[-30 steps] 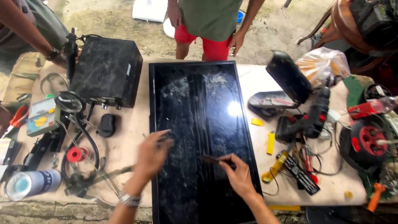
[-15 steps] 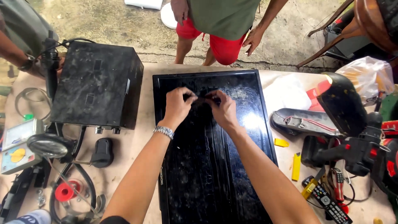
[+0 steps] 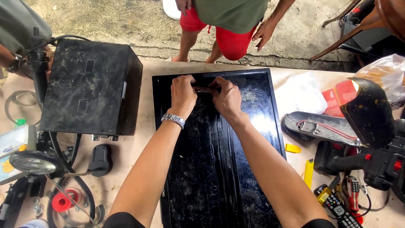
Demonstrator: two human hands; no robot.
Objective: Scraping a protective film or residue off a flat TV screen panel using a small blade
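Between both hands' fingers (image 3: pixel 201 86), a small dark piece (image 3: pixel 203 89) touches the black panel (image 3: pixel 257 109)

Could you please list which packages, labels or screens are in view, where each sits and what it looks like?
Flat screen panel: flat on the table's middle, long black rectangle, dusty; left hand and right hand rest near its far end.
Plastic bag: far right, clear, crumpled.
Red package: right of the panel, red and white.
Small packet: left edge, pale with yellow.

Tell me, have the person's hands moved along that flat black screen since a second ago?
Yes. Both the left hand and right hand have moved from the screen's near half up to its far edge, where they now meet, fingers pinched together.
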